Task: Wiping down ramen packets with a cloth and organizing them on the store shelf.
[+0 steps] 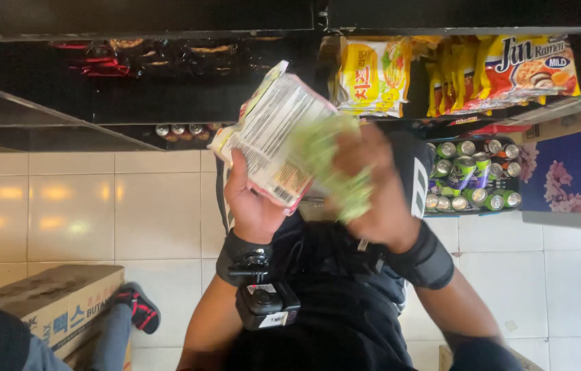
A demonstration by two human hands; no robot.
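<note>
L hand (253,203): closed round lower edge of a stack of noodle packets (273,137), printed backs showing, held up in front of the shelf (441,117).
R hand (373,192): blurred; appears closed on a green packet (335,168) just beside the stack.
Shelf: yellow noodle packs (373,75); drink cans (472,175) below.
Floor (98,206): white tile; cardboard box (53,306) w/ another person's shoe (139,306) beside.

We saw a white packet (273,134) with black print and a pink edge beside a blurred pale-green packet (335,168). Yellow-and-red noodle packs (373,72) lined the dark shelf (167,103), green and purple cans (469,175) stood below, and the floor tiles (98,206) were cream. A brown cardboard box (57,302) carried blue lettering.
</note>
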